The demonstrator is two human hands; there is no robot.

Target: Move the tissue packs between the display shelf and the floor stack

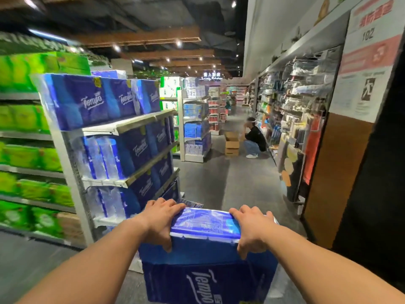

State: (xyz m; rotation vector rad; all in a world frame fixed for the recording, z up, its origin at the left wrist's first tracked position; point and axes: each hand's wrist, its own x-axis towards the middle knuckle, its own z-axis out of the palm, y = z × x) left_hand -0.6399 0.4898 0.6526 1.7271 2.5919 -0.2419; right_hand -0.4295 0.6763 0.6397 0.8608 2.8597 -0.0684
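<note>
A supermarket aisle: tiered display shelves (pixel 122 126) stacked with blue tissue packs (pixel 92 102) and green packs (pixel 24 156), hanging goods along the right wall (pixel 295 110), a cardboard box (pixel 231 143) on the floor.

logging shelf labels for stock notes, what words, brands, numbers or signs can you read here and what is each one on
"Tempo": on the blue tissue pack held by the left hand and right hand, printed on its front face.
"Tempo": on the blue packs on the display shelf.
"102": on the wall notice; its other lines are too blurred to read.
Lit hanging sign far down the aisle: too small to read.
Green packs: print blurred.
</note>
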